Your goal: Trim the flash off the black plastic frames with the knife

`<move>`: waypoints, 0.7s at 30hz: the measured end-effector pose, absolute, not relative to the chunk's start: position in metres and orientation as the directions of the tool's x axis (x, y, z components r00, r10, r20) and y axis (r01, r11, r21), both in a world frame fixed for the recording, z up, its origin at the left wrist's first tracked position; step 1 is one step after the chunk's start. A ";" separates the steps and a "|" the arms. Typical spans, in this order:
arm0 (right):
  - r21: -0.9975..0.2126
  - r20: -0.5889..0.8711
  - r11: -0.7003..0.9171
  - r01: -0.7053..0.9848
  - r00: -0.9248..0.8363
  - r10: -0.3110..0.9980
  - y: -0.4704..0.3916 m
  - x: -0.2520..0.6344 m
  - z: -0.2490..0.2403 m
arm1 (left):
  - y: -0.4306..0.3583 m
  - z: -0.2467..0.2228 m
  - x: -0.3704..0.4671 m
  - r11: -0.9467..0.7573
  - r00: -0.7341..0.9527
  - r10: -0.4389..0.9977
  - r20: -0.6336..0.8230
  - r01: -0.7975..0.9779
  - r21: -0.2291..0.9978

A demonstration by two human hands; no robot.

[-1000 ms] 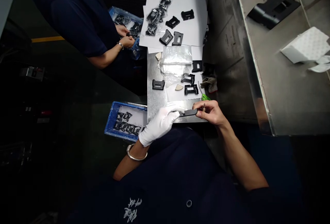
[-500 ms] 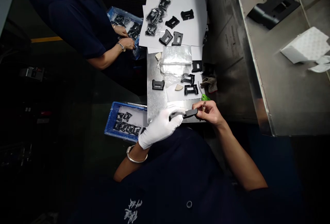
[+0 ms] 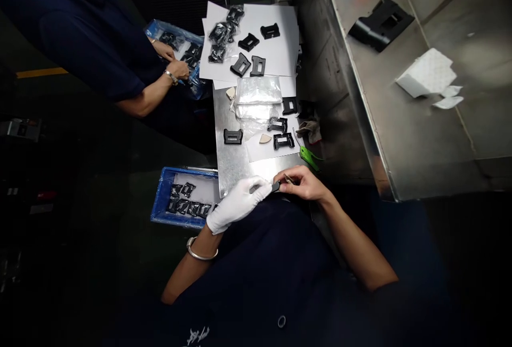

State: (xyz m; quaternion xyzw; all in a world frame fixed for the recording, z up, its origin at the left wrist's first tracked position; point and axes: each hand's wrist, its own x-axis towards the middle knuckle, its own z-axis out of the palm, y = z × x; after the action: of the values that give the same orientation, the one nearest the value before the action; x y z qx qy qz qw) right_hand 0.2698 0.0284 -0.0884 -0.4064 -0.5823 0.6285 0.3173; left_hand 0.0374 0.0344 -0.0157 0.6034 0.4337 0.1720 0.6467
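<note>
Two hands are meeting at the near edge of the bench (image 3: pixel 234 163). My left hand (image 3: pixel 237 204), in a white glove, is pinching one end of a small black plastic part (image 3: pixel 274 187), and my right hand (image 3: pixel 304 183), bare, is closing its grip on the other end while also pinching a thin tool (image 3: pixel 289 178) between finger and thumb. I am holding the part just above the bench's front edge, close to my chest. More black parts (image 3: pixel 283 140) are lying on white paper (image 3: pixel 276 43) farther up the bench, beside a clear plastic bag (image 3: pixel 258 91). A blue tray (image 3: pixel 160 203) of parts is sitting to my left. Another person's hands (image 3: pixel 176 67) are working in a second tray across from me.
</note>
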 end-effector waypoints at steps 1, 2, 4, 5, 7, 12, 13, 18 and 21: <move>-0.987 -0.159 -0.144 0.066 -0.472 0.867 0.027 0.269 -0.091 | 0.033 -0.018 0.036 0.224 0.575 0.733 -0.363 0.300 0.927; -0.984 -0.175 -0.165 0.062 -0.472 0.864 0.025 0.268 -0.093 | 0.032 -0.021 0.035 0.234 0.587 0.720 -0.370 0.296 0.926; -0.979 -0.204 -0.194 0.069 -0.470 0.859 0.023 0.266 -0.096 | 0.028 -0.029 0.033 0.247 0.608 0.699 -0.378 0.291 0.924; -0.976 -0.216 -0.204 0.078 -0.474 0.854 0.022 0.265 -0.097 | 0.026 -0.034 0.033 0.248 0.610 0.695 -0.380 0.293 0.923; -0.972 -0.235 -0.215 0.098 -0.495 0.837 0.021 0.264 -0.101 | 0.023 -0.047 0.032 0.242 0.588 0.711 -0.385 0.309 0.920; -0.948 -0.298 -0.263 0.181 -0.201 0.933 0.020 0.275 -0.152 | 0.022 -0.078 0.029 0.189 0.405 0.862 -0.303 0.297 0.936; -0.919 -0.324 -0.289 0.267 -0.097 0.941 0.020 0.278 -0.171 | 0.022 -0.081 0.028 0.165 0.348 0.903 -0.251 0.258 0.952; -0.705 -0.390 -0.365 0.608 0.098 0.916 0.020 0.280 -0.263 | 0.022 -0.073 0.031 0.005 0.245 0.969 -0.009 0.020 1.000; -0.641 -0.366 -0.339 0.689 0.114 0.923 0.021 0.276 -0.291 | 0.020 -0.061 0.037 -0.073 0.254 0.964 0.076 -0.023 0.997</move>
State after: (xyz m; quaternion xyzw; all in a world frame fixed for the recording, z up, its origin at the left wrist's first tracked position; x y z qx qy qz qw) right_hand 0.2764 0.0206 -0.2911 -0.7293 -0.5526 0.3711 0.1582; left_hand 0.0370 0.0197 -0.0612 0.5750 0.4091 0.4535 0.5443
